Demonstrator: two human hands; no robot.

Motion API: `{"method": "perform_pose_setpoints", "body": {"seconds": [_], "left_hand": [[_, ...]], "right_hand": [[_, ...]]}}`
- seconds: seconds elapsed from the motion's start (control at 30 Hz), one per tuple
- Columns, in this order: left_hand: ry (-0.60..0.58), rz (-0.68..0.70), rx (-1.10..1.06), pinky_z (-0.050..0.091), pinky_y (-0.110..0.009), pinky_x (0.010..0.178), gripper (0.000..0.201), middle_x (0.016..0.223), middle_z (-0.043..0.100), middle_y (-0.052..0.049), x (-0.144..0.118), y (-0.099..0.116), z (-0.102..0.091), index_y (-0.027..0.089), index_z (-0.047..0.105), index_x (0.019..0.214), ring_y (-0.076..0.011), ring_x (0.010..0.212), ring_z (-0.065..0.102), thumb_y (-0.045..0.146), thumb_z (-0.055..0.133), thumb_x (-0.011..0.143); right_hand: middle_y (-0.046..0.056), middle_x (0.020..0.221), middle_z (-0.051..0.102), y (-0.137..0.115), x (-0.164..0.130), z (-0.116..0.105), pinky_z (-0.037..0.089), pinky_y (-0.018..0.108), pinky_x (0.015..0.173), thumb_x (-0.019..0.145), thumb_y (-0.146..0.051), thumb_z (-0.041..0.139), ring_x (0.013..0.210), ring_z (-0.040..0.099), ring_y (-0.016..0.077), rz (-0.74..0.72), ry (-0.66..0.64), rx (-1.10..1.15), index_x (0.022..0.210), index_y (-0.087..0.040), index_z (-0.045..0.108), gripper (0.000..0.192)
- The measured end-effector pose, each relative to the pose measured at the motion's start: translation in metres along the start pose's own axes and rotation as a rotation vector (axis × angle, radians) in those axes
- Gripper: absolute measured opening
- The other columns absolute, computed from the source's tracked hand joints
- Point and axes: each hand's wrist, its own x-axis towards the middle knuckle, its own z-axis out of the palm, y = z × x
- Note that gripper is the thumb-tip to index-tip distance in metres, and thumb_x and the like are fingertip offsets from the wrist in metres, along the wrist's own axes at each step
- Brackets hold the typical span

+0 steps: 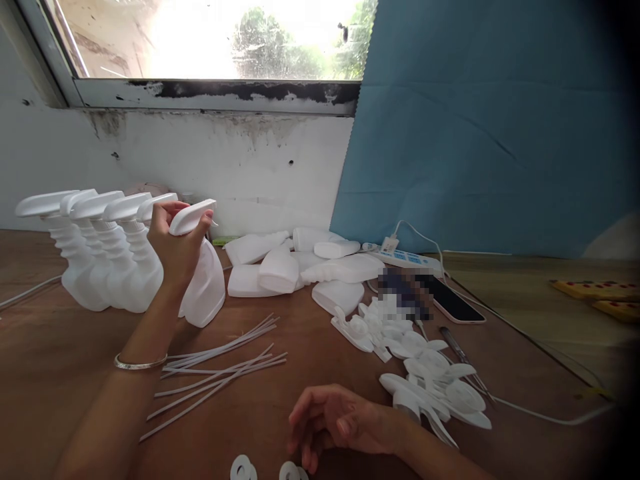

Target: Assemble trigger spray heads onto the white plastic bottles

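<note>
A brown wooden table [60, 373] runs up to a stained white wall [225, 160] under a window [220, 40]; a blue sheet [480, 120] hangs toward the far right corner. The left hand [177, 243] is closed around the neck of a white spray bottle [203, 280], holding it upright at the end of a row of finished spray bottles [95, 253] standing along the far left edge. A silver bangle [140, 363] circles that wrist. The right hand [335, 420] rests near the near edge, fingers loosely curled and holding nothing, just beside small white rings [243, 468]. Thin white tubes [220, 367] lie scattered mid-table. Empty bottles [295, 267] lie flat toward the wall, trigger heads [430, 373] are heaped right of centre, near a phone [453, 300] and a power strip [405, 259].
</note>
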Motion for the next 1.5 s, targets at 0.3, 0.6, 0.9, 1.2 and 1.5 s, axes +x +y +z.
{"method": "perform_pose_setpoints", "body": {"seconds": [0.3, 0.6, 0.9, 1.2, 1.5], "left_hand": [[0.061, 0.08, 0.092, 0.039, -0.022, 0.06, 0.025, 0.075, 0.054, 0.002, 0.0, 0.001, -0.003, 0.016, 0.057, 0.081, -0.0104, 0.068, 0.05, 0.027, 0.07, 0.063], [0.163, 0.102, 0.214, 0.037, -0.024, 0.064, 0.02, 0.078, 0.058, -0.002, 0.009, -0.02, -0.006, 0.013, 0.059, 0.08, -0.0139, 0.073, 0.049, 0.025, 0.065, 0.066], [0.126, 0.184, 0.263, 0.038, -0.03, 0.073, 0.019, 0.08, 0.057, -0.004, 0.009, -0.019, -0.01, 0.014, 0.056, 0.081, -0.0176, 0.078, 0.045, 0.026, 0.065, 0.068], [0.143, 0.307, 0.336, 0.035, -0.04, 0.084, 0.025, 0.085, 0.06, -0.007, 0.015, -0.021, -0.012, 0.013, 0.055, 0.084, -0.0227, 0.084, 0.046, 0.029, 0.063, 0.067], [0.151, 0.419, 0.372, 0.033, -0.039, 0.09, 0.032, 0.1, 0.055, -0.008, 0.013, -0.011, -0.015, 0.014, 0.052, 0.1, -0.0225, 0.093, 0.046, 0.026, 0.057, 0.071]], "right_hand": [[0.016, 0.1, 0.061, -0.001, 0.0, 0.0, 0.044, 0.031, 0.075, 0.063, -0.039, 0.072, 0.082, 0.061, 0.0174, 0.012, -0.003, -0.02, 0.104, -0.008, 0.058, 0.054], [0.016, 0.099, 0.061, -0.002, 0.0, 0.002, 0.044, 0.03, 0.074, 0.063, -0.038, 0.073, 0.082, 0.061, 0.0176, 0.005, -0.005, -0.007, 0.103, -0.007, 0.058, 0.053], [0.016, 0.098, 0.061, -0.002, 0.0, 0.003, 0.044, 0.031, 0.074, 0.063, -0.039, 0.072, 0.081, 0.061, 0.0173, 0.005, -0.004, -0.017, 0.103, -0.008, 0.058, 0.052], [0.015, 0.094, 0.06, 0.002, 0.002, -0.002, 0.045, 0.033, 0.071, 0.063, -0.04, 0.071, 0.076, 0.061, 0.0174, -0.034, 0.041, -0.044, 0.1, -0.007, 0.056, 0.052], [0.009, 0.096, 0.058, 0.013, 0.0, 0.019, 0.04, 0.036, 0.08, 0.078, -0.017, 0.047, 0.088, 0.048, 0.0185, -0.332, 0.405, -1.682, 0.093, -0.015, 0.056, 0.018]]}}
